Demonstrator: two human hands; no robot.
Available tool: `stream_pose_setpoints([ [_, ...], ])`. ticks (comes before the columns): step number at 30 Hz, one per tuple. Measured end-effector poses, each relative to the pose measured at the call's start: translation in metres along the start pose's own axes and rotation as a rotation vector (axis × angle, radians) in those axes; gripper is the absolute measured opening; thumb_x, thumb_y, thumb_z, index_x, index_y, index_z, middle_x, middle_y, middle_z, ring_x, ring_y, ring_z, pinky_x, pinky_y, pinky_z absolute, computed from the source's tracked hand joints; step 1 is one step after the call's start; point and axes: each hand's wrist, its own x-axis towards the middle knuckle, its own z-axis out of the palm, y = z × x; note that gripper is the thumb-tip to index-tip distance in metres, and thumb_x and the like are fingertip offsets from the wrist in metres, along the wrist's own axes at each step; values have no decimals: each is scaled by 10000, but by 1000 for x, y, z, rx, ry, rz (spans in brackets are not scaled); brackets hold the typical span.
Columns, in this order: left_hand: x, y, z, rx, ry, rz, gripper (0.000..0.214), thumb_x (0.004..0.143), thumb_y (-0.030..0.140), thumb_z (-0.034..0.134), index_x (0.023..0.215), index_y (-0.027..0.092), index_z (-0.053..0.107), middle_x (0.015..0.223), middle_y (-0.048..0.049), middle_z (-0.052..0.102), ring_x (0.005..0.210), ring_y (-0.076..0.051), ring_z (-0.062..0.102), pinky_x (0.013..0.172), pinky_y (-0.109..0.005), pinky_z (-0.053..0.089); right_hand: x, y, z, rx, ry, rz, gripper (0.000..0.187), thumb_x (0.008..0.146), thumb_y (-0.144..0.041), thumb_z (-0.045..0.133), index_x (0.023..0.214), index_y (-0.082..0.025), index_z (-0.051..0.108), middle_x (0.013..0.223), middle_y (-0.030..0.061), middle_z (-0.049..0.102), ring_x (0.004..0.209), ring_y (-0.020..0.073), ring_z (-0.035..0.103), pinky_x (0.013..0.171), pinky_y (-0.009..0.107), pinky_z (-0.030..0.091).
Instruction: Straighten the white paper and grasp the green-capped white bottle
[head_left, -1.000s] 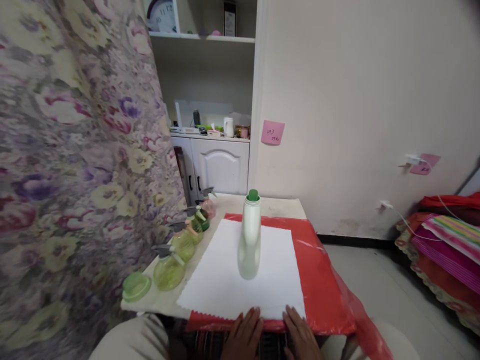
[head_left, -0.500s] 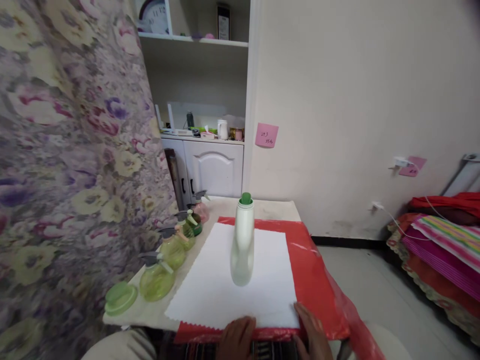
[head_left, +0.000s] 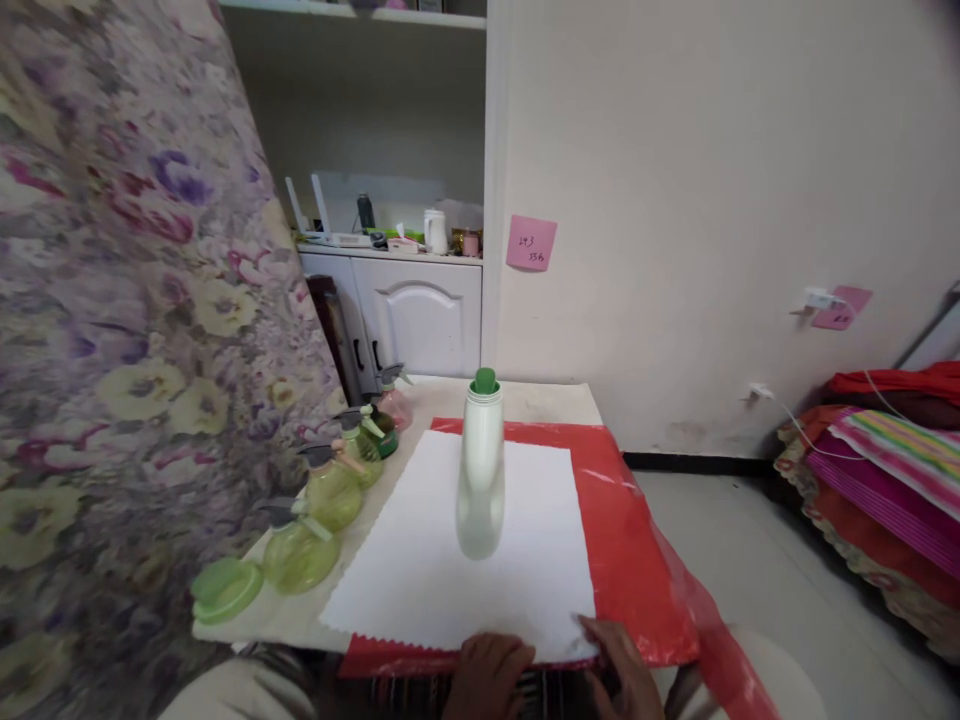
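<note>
A white bottle with a green cap (head_left: pixel 480 480) stands upright in the middle of a white sheet (head_left: pixel 450 590). The sheet lies on a red plastic cover (head_left: pixel 630 560) over a small table (head_left: pixel 540 398). My left hand (head_left: pixel 487 675) is at the near edge below the sheet, fingers curled, and what they hold is hidden. My right hand (head_left: pixel 622 662) lies with its fingers stretched out, fingertips at the sheet's near right corner. Both hands are well short of the bottle.
Several green spray bottles (head_left: pixel 300 555) and a pink one (head_left: pixel 394 402) line the table's left side, with a green lid (head_left: pixel 225 588) nearest me. A floral curtain (head_left: pixel 112 350) hangs at the left. A white cabinet (head_left: pixel 416 315) stands behind, striped bedding (head_left: pixel 892 470) at the right.
Both hands have slid back from flat on the sheet to its near edge; the left hand's fingers have curled. The view has shifted right and tilted down. The bottle stays put.
</note>
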Motion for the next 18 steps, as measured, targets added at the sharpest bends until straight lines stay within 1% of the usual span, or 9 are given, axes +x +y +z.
stream_pose_setpoints([
  [3, -3, -1, 5, 34, 88, 17, 248, 822, 126, 517, 1018, 228, 627, 959, -20, 738, 848, -163, 644, 769, -277, 491, -6, -6, 1, 3, 37, -2, 480, 791, -124, 467, 1230, -279, 582, 1046, 63, 637, 989, 218, 638, 865, 333, 547],
  [6, -7, -2, 8, 43, 125, 20, 201, 868, 116, 497, 932, 241, 640, 936, -10, 742, 840, -147, 653, 769, -258, 499, -8, -13, -2, -56, 65, 23, 496, 766, -97, 450, 1191, -299, 608, 1047, 55, 622, 994, 224, 637, 867, 350, 544],
  [9, -11, -5, 7, 36, 141, 58, 190, 900, 155, 495, 940, 264, 645, 951, 14, 742, 866, -125, 656, 803, -227, 507, -8, -20, -5, -93, 55, 21, 428, 760, -120, 450, 1084, -305, 658, 1021, 55, 633, 979, 244, 643, 861, 388, 545],
  [11, -14, -8, 6, 52, 145, 52, 186, 907, 179, 497, 970, 266, 650, 969, 8, 737, 898, -129, 652, 822, -222, 510, -7, -22, -7, -109, 51, 12, 402, 739, -116, 457, 1029, -298, 669, 1014, 56, 632, 974, 248, 641, 852, 394, 544],
  [14, -21, -13, 6, 107, 163, 19, 188, 894, 194, 511, 990, 257, 659, 964, -14, 730, 906, -144, 644, 820, -226, 517, -7, -22, -7, -130, 44, 1, 461, 697, -68, 457, 1038, -298, 664, 1045, 52, 622, 981, 238, 624, 864, 384, 525],
  [17, -27, -16, 9, 124, 188, 21, 209, 891, 192, 504, 989, 278, 667, 972, -10, 731, 914, -150, 644, 813, -233, 523, -6, -23, -7, -109, 11, -38, 486, 715, -62, 433, 1075, -300, 656, 1031, 53, 618, 965, 226, 614, 850, 365, 514],
  [18, -28, -16, 11, 113, 196, -5, 221, 898, 197, 488, 981, 287, 672, 969, -7, 733, 910, -151, 647, 805, -236, 527, -5, -25, -7, -99, 6, -43, 474, 726, -71, 429, 1079, -293, 654, 1031, 56, 616, 966, 226, 611, 850, 364, 510],
])
